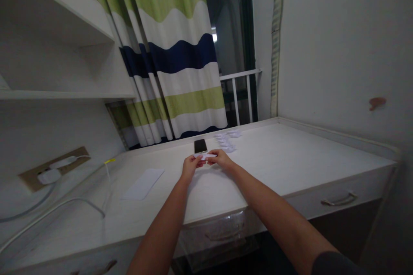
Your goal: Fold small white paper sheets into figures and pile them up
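Observation:
A small folded strip of white paper (204,156) is held level between my two hands, just above the desk. My left hand (192,164) pinches its left end, thumb on top. The fingers of my right hand (221,158) close on the right end. Right behind the paper lies a black phone (200,145), flat on the desk. Several folded white paper pieces (227,141) are gathered behind my right hand; their exact shape is too blurred to tell. To the left, white paper sheets (143,184) lie flat.
The white desk (306,154) runs along the wall and has drawers with metal handles (338,200). White cables (74,200) trail over its left side from plugs in a wall socket (54,169). A striped curtain (187,56) hangs at the back; shelves (64,94) stand at upper left.

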Motion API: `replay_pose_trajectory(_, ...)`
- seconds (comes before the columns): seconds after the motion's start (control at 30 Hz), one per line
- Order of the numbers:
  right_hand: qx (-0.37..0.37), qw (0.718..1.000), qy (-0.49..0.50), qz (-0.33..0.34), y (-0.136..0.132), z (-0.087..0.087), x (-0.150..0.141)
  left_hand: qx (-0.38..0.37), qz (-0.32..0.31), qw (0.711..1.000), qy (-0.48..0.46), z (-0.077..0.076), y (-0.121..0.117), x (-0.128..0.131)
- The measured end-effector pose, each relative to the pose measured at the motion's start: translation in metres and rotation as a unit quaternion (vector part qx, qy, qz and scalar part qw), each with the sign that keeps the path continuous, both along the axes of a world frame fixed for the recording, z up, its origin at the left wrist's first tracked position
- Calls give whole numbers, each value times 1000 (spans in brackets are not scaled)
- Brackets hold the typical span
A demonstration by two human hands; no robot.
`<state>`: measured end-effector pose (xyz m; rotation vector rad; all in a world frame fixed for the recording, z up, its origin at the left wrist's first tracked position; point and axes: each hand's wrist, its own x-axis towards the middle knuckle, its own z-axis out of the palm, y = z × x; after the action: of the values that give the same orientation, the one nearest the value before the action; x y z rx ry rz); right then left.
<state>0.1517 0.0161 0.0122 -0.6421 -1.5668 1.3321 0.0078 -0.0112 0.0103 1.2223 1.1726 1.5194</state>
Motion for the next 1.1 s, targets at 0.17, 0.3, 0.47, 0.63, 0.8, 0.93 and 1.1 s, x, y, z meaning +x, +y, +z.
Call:
replay_pose_trajectory(0.17,17,999,-12,-26,3,-1,1,-18,-25,1000,-4,-1,1,-2)
replay_pose_trajectory(0.3,11,999,1,-36,4,-1,1,-12,-32,999,0,-1,0,-3)
replay_pose_trajectory(0.47,-11,999,23,-32,4,-2,0,-10,-31,999,-4,0,-3,-2)
replay_pose_trajectory(0.63,-21,999,24,-25,7,-4,-1,-12,-40,999,-5,0,-3,-1)
replay_pose_trajectory(0.8,-9,1000,11,-23,7,-4,0,10,-22,1000,-2,-1,-1,-2)
replay_pose_trajectory(0.93,10,1000,14,-23,6,-3,1,26,-18,999,-3,-1,0,-2)
replay_pose_trajectory(1.1,27,999,12,-34,7,-4,0,9,-31,999,-22,-1,-1,-2)
